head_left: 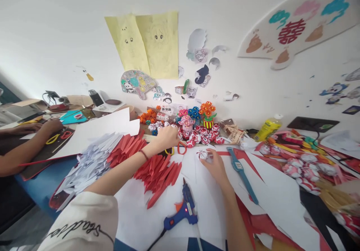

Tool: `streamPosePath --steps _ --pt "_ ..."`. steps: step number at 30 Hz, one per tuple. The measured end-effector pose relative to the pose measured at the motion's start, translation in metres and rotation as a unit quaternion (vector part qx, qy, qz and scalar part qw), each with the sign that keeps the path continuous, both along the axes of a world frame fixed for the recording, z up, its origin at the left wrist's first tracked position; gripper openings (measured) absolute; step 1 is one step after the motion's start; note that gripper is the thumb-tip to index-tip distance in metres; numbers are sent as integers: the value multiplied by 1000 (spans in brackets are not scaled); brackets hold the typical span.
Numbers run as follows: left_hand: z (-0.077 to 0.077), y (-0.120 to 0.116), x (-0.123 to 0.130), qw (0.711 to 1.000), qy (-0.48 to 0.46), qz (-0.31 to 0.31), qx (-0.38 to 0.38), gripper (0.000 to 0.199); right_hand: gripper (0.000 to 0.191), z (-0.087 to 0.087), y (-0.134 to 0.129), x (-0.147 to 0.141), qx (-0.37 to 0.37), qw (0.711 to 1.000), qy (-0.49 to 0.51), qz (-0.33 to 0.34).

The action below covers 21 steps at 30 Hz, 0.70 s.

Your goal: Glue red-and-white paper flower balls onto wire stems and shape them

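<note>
Left hand (166, 136): fingers curled inward above the back of the sheet; seen from behind, so I cannot tell whether anything is in its grip.
Right hand (215, 163): narrow, thumb and fingers closed on the rosette.
Rosette (201, 154): white with dark stripes, in the right fingertips, over the white sheet (210, 202), right of the scissors.
Scissors (182, 148): a red handle loop and a yellow one show, just beside the left hand.
Glue gun (182, 209): blue, lying on the sheet between the forearms, nozzle pointing away from the person, a red light showing on its body.
Red strips (161, 172): folded, heaped beneath and beside the left forearm.
White strips (92, 161): a larger heap, left of the red ones.
Balls (199, 134): red and white, piled behind the hands.
Orange flowers (208, 109): in a striped pot, behind the balls.
Watch (242, 176): blue, laid flat, right of the right hand.
Bottle (267, 127): yellow, upright but leaning a little, near the wall.
Co-worker's arm (30, 148): at far left, over a dark surface.
</note>
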<state>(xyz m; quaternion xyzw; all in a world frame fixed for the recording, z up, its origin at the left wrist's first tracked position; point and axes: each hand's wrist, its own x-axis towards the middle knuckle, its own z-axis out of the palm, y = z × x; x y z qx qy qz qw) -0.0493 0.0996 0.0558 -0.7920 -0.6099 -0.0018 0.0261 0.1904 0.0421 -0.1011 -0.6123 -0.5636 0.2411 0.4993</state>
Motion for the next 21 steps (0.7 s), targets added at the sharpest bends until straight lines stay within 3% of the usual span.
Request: streamPosePath --steps 5,10,15,18,21 --pt "8 -52 -20 998 14 -47 29 23 51 3 -5 -6 15 1000 -17 11" --pt "13 -90 -29 994 16 -100 48 24 58 11 -13 -14 20 999 -26 -6" --pt "12 -123 -33 987 11 -148 62 19 68 30 -46 -21 34 999 1 -32" --pt "9 -143 -36 982 5 -179 64 15 60 46 -77 -35 17 999 51 -7" --pt "5 -160 -36 964 -13 -239 116 12 57 63 -107 -58 -70 956 261 117"
